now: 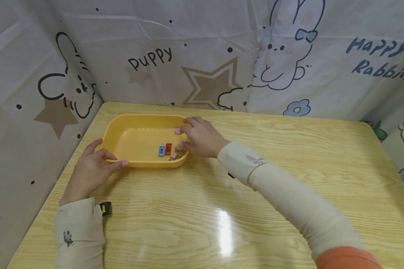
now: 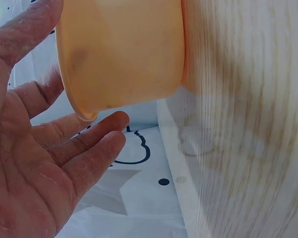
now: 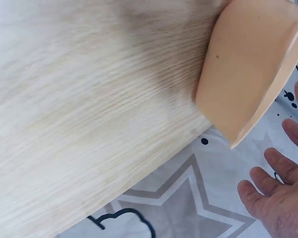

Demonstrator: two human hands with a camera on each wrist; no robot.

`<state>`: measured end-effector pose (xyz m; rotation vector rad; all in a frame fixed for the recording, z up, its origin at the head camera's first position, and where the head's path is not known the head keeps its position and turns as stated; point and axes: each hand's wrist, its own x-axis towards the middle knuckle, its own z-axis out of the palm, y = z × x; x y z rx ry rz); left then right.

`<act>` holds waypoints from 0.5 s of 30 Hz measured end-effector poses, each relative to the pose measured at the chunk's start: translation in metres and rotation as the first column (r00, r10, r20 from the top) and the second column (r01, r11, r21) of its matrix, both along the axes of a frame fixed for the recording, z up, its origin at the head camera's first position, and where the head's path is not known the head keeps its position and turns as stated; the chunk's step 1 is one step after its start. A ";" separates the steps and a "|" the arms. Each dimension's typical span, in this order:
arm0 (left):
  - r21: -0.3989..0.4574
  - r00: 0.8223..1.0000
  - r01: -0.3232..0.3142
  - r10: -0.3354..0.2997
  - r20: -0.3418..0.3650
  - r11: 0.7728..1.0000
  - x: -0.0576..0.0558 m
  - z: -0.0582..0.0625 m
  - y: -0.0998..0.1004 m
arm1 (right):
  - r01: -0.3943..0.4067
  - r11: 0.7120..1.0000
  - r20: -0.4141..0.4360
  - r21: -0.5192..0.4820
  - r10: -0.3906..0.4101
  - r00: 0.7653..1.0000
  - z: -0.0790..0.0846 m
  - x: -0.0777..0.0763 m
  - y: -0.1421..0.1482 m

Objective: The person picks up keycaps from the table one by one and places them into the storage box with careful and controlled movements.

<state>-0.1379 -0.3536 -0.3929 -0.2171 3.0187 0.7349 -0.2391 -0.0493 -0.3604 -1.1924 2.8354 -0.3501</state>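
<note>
A yellow plastic basin [image 1: 139, 163] stands at the back left of the table. At its front left corner, my left hand [image 1: 92, 172] pinches the rim, thumb outside and a finger over the edge. My right hand [image 1: 203, 136] is above the right rim, its fingers spread apart in the right wrist view. Inside the basin lie a blue block [image 1: 161, 151], a red block [image 1: 168, 149], a pink block [image 1: 177, 131] and several small wooden blocks [image 1: 174, 155]. Some wooden blocks near the right thumb look blurred, and the fingers partly cover that end.
The wood-grain table [image 1: 272, 209] carries the basin. Behind and at the left hangs a printed curtain [image 1: 121, 82] along the table edge. A small black item [image 1: 106, 208] shows beside the left sleeve, and a dark piece [image 1: 231, 175] sits below the right forearm.
</note>
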 end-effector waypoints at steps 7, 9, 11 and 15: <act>0.004 1.000 0.011 -0.011 -0.014 1.000 0.000 -0.003 -0.002 | 0.068 0.996 -0.007 -0.062 -0.068 0.998 -0.018 0.001 0.039; 0.005 1.000 0.007 -0.007 -0.007 1.000 -0.001 -0.005 -0.003 | 0.093 0.993 0.000 -0.078 -0.093 0.996 -0.023 0.002 0.053; 0.000 1.000 0.011 -0.011 -0.004 1.000 -0.002 -0.007 -0.004 | 0.119 0.989 0.006 -0.087 -0.119 0.993 -0.029 0.003 0.066; -0.003 0.999 0.022 -0.022 -0.047 1.000 -0.003 -0.006 -0.002 | 0.177 0.980 0.025 -0.093 -0.175 0.984 -0.038 0.006 0.092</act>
